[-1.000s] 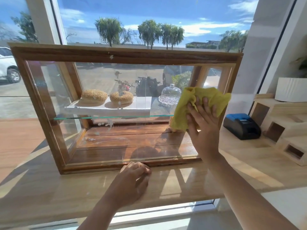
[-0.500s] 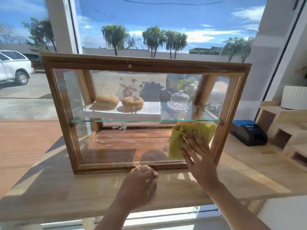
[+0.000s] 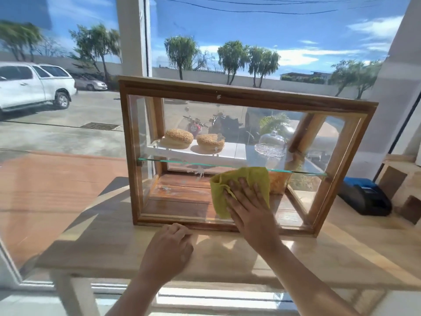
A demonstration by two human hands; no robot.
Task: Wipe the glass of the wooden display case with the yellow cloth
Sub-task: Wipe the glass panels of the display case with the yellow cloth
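Observation:
The wooden display case (image 3: 227, 94) stands on a light wooden counter (image 3: 341, 258), its front glass facing me. My right hand (image 3: 248, 206) presses the yellow cloth (image 3: 241, 179) flat against the lower middle of that glass, fingers spread and straight. My left hand (image 3: 169, 247) rests on the counter with loosely curled fingers, its fingertips against the case's bottom frame. Inside, a glass shelf carries two seeded buns (image 3: 177, 139) on a white board and a small glass dome (image 3: 271, 144).
A black and blue receipt printer (image 3: 362, 197) sits on the counter right of the case. Wooden cubby blocks (image 3: 401, 179) stand at the far right. A large window (image 3: 68, 133) runs behind and to the left, with parked cars outside.
My right hand has swept the cloth from the upper right of the glass down and left to the lower middle. My left hand has stayed at the bottom frame.

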